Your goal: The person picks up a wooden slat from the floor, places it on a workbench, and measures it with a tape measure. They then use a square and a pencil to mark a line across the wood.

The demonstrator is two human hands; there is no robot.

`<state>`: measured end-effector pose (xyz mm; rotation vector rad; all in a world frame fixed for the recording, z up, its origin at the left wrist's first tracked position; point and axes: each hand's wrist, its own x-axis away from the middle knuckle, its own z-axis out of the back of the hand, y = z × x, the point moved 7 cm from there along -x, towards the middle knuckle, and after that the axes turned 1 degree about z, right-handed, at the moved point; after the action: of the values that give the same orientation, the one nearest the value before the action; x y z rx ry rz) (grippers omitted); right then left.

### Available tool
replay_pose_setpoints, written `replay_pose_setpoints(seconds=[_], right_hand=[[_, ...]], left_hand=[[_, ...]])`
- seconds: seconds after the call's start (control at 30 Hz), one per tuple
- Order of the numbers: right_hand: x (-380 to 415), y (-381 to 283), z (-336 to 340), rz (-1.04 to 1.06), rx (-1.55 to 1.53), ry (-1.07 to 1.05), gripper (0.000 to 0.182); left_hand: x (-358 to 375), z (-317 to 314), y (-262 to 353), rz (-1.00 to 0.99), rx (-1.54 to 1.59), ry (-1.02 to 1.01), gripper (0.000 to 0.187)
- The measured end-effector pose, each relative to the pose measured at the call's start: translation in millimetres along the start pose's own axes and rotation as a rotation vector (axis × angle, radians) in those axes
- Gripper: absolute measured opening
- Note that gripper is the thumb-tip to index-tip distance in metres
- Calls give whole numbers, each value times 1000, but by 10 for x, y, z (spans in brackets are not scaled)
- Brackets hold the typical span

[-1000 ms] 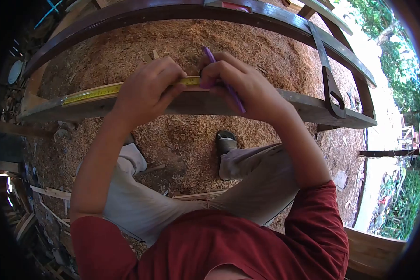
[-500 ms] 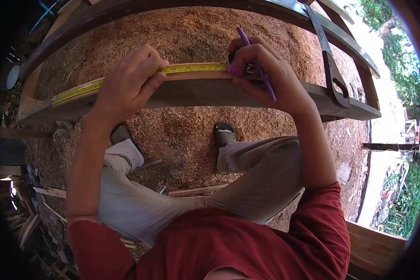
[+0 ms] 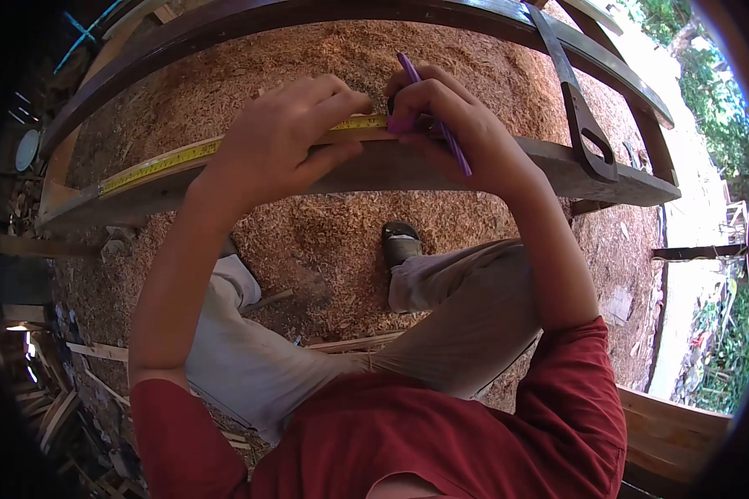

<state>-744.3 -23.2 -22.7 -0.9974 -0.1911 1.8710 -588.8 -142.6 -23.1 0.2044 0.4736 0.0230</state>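
Observation:
My left hand (image 3: 279,141) hovers over the yellow tape blade (image 3: 162,165), thumb and fingers apart, hiding part of the blade. The blade runs along a wooden board (image 3: 374,170) from its left portion to my right hand (image 3: 466,129). That hand is closed around the tape measure (image 3: 401,119), whose pink-purple case shows between its fingers. A purple pen (image 3: 410,71) also sits tilted in my right hand, its ends sticking out above and below. To the right, a handsaw (image 3: 587,133) with a dark handle rests across the board and the rail behind it.
A dark curved wooden rail (image 3: 308,15) crosses the far side. Wood shavings (image 3: 308,224) cover the ground around my feet. Scrap wood strips (image 3: 100,352) lie at lower left, and a plank (image 3: 674,428) stands at lower right.
My left hand has moved right along the tape, and its thumb and fingers have parted. My right hand has shifted slightly left with the tape measure and pen.

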Motion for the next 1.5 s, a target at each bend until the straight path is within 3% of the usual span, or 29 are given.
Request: replay_pose_setpoints(seconds=[0.27,0.5,0.6,0.77,0.97,1.2,1.3,1.37,1.5], right_hand=[[-2,-27,23,40,6,37,28],[35,35,21,16,-51,50,31],[71,97,30,0,-65,91,36],[111,100,83,-28,22,141,48],[127,166,94,-148,-64,144,54],[128,187,77,-167,-67,85,59],[130,174,75,-180,-72,123,58],[138,177,63,-191,-74,127,57],[151,204,45,-234,-114,132,57]], left_hand=[[-12,-191,-101,145,147,-153,35],[6,-166,-112,192,184,-128,28],[4,-195,-192,259,335,-179,26],[-3,-247,-402,312,841,-115,22],[-21,-172,-374,260,883,-186,36],[-31,-133,-340,290,754,-274,35],[-57,-159,-377,259,667,-371,41],[-102,-209,-364,105,662,-418,54],[-95,-201,-334,109,601,-462,60]])
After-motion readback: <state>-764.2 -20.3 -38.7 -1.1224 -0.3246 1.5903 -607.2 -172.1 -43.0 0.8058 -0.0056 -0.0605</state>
